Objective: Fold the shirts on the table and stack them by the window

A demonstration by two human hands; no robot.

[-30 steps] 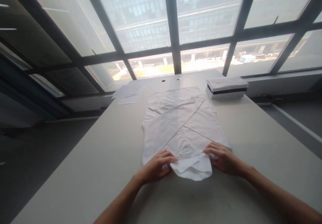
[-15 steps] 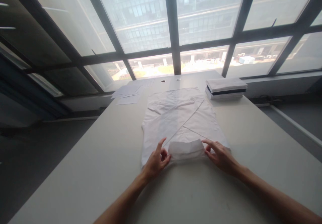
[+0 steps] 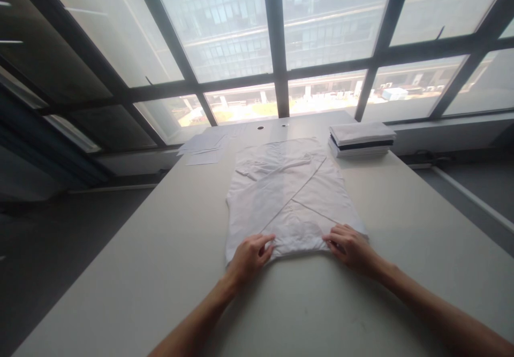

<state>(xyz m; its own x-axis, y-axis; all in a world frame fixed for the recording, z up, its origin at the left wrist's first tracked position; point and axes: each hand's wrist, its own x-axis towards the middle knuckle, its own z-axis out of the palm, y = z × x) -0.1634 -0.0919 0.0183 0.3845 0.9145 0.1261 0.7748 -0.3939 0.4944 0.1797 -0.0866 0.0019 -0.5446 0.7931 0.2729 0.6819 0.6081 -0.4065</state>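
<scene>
A white shirt (image 3: pixel 289 191) lies spread on the table, its sleeves crossed over the body and some creases toward the far end. The near edge, where the collar seems to be, lies flat between my two hands. On the left, my left hand (image 3: pixel 252 252) pinches this edge between thumb and fingers. Opposite it, my right hand (image 3: pixel 347 247) has its fingertips closed on the edge's right end. Both wrists rest low, close to the tabletop.
The shirt lies on a long white table (image 3: pixel 152 260). A folded stack of white and dark cloth (image 3: pixel 361 140) stands at the back right. Several paper sheets (image 3: pixel 204 151) lie at the back left. Large framed windows (image 3: pixel 281 41) rise beyond the far edge.
The raised flap at the shirt's near edge has been folded down and now lies flat. My fingers have come down with it and closed on the cloth.
</scene>
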